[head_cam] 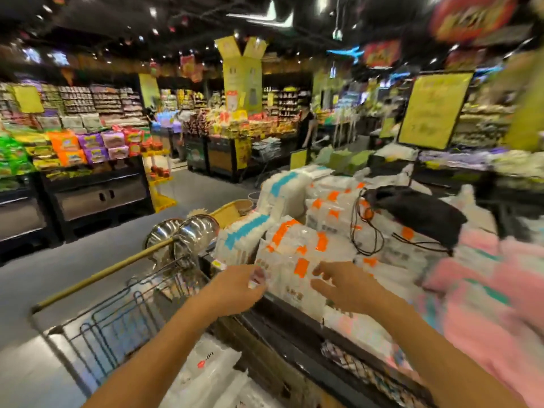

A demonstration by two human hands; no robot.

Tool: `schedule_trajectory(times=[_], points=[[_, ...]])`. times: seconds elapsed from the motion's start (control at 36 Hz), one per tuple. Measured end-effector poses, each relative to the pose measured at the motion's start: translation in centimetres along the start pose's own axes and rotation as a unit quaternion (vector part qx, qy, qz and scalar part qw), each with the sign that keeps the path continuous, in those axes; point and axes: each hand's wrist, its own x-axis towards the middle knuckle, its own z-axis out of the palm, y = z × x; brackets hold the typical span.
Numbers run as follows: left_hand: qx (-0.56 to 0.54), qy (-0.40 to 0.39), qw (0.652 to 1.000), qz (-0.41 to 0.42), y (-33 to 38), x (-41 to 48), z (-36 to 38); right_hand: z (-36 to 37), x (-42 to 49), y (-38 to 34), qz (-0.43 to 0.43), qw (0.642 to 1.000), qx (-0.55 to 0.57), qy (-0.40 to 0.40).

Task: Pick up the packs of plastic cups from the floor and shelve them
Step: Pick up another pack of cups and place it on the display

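Both your hands are at the clear, crinkly pack of plastic cups with orange labels (290, 257) on the dark-edged display shelf (297, 316).

Your left hand (235, 290) curls its fingers round the pack's lower left corner. Your right hand (346, 287) is spread with straight fingers at the pack's right side, and blur hides whether it touches. The pack leans at the shelf's front edge among similar glossy film packs, with blue-labelled packs (244, 234) just to its left. A limp black drawstring fabric bag (418, 213) lies on the stack behind. Soft pink bundles (485, 304) sit to the right. Rounded shiny steel bowls (191, 231) and a wire basket (123, 313) stand to the left. Translucent plastic packs (206, 369) lie on the floor below.
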Motion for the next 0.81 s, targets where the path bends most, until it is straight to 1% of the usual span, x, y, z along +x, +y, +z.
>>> schedule_trajectory(times=[0.08, 0.22, 0.31, 0.42, 0.61, 0.75, 0.81], points=[[-0.006, -0.013, 0.999, 0.036, 4.8, 0.7, 1.9, -1.6, -4.6, 3.8, 0.046, 0.999, -0.012, 0.027], [-0.013, -0.052, 0.991, 0.120, 13.9, 1.1, 5.8, -4.2, -13.0, 10.3, 0.127, 0.991, -0.005, 0.052], [-0.006, -0.063, 0.982, 0.178, 19.6, 1.2, 8.7, -5.6, -18.8, 14.0, 0.171, 0.983, -0.005, 0.073], [-0.011, -0.096, 0.965, 0.242, 27.3, 0.1, 13.0, -7.3, -27.0, 18.3, 0.231, 0.970, -0.005, 0.081], [-0.007, -0.167, 0.921, 0.351, 39.1, -2.9, 21.1, -8.5, -40.3, 23.1, 0.346, 0.931, -0.003, 0.116], [-0.013, -0.224, 0.876, 0.426, 46.2, -6.2, 26.0, -7.4, -49.3, 24.6, 0.447, 0.885, 0.009, 0.126], [0.010, -0.236, 0.854, 0.463, 48.6, -7.4, 28.0, -6.8, -52.3, 24.3, 0.482, 0.866, 0.010, 0.136]])
